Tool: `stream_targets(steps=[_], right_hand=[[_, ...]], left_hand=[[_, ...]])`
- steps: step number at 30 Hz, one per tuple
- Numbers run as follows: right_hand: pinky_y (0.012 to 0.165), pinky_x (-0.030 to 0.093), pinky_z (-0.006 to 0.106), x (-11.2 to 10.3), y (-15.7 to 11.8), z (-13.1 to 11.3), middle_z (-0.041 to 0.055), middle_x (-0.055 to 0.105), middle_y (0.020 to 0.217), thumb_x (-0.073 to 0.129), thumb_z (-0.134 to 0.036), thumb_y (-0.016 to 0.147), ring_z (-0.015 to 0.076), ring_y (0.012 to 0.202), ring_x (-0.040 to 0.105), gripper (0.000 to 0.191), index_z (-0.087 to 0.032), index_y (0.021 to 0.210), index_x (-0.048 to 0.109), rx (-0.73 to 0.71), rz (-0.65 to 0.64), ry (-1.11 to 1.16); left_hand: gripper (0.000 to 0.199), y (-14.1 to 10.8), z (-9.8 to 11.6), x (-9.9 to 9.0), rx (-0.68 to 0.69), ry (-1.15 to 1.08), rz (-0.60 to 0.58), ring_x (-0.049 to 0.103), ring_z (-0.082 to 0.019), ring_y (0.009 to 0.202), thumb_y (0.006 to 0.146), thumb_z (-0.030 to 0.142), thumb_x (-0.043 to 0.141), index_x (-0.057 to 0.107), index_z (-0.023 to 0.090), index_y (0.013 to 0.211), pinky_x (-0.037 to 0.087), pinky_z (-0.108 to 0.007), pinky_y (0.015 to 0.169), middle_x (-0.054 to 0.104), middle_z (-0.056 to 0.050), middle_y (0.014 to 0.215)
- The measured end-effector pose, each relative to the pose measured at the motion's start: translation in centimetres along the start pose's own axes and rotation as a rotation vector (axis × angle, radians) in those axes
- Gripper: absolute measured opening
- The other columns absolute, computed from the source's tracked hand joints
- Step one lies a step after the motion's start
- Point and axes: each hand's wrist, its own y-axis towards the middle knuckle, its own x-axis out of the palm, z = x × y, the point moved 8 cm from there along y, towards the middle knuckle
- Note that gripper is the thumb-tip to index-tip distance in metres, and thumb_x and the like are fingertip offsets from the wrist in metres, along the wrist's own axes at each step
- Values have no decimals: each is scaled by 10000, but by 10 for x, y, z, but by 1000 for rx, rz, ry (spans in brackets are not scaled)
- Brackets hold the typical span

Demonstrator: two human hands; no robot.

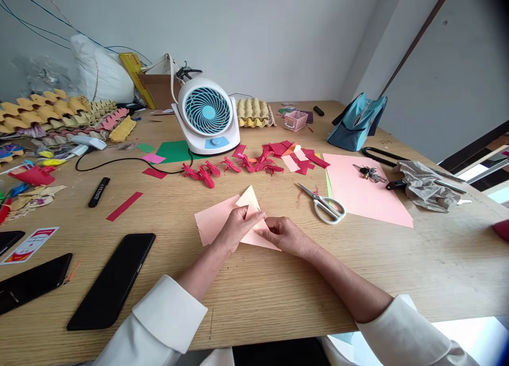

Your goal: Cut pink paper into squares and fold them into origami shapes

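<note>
Head view: the left hand [237,228] and right hand [287,235] are pinching a folded pale paper piece [248,197] between thumb and fingers, over the near middle of the table [246,297]. A pink sheet [214,217] is lying beneath; scissors [329,212] are resting rightward, red paper figures [207,175] behind.

Pale pink paper [217,217]: smooth and matt, as I see it from afar
Tabletop [238,297]: wood grain, I notice, with a faint sheen
Scissors [318,198]: smooth metal blades; the handles look like plastic to me
Fan [209,113]: smooth plastic housing, lightly glossy
Large phone [113,281]: dark, glossy, smooth face on my feed
Egg trays [47,113]: rough, matt pulp
Blue bag [351,127]: soft-looking matt cloth
Keys [371,174]: metal, apparently
Grey crumpled sheet [429,185]: wrinkled, matt; I can't tell paper from cloth
Sleeves [170,310]: smooth white cloth
</note>
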Motion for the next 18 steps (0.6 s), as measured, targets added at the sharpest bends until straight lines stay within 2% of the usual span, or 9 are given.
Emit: stream_targets(steps=[6, 12, 15, 18], right_hand=[[501, 200, 237, -1, 0, 8, -55, 316, 603, 551, -519, 843, 73, 546, 282, 417, -178, 639, 424, 40, -19, 12], [493, 214, 229, -3, 2, 16, -45, 346, 619, 540, -583, 830, 77, 556, 293, 450, -159, 687, 488, 97, 38, 180], [493, 204, 231, -4, 2, 15, -47, 329, 614, 546, -590, 821, 76, 554, 274, 459, -159, 675, 485, 95, 32, 180], [499, 195, 234, -4, 1, 12, -47, 320, 608, 551, -611, 807, 79, 558, 267, 475, -166, 662, 471, 79, -11, 167]], left_hand=[[378, 4, -3, -12, 10, -24, 113, 566, -151, 690, 693, 475, 748, 700, 115, 797, 405, -241, 594, 642, -36, 729], [392, 1, -4, -5, -1, -42, 49, 516, -115, 609, 685, 492, 756, 622, 131, 752, 382, -235, 573, 591, 6, 671], [404, 2, -4, -8, 17, -24, 89, 480, -103, 583, 667, 491, 767, 585, 131, 681, 354, -229, 553, 547, 20, 625], [396, 4, -4, -14, 37, -57, 134, 477, -105, 580, 663, 490, 768, 597, 134, 698, 345, -231, 547, 547, 22, 620]])
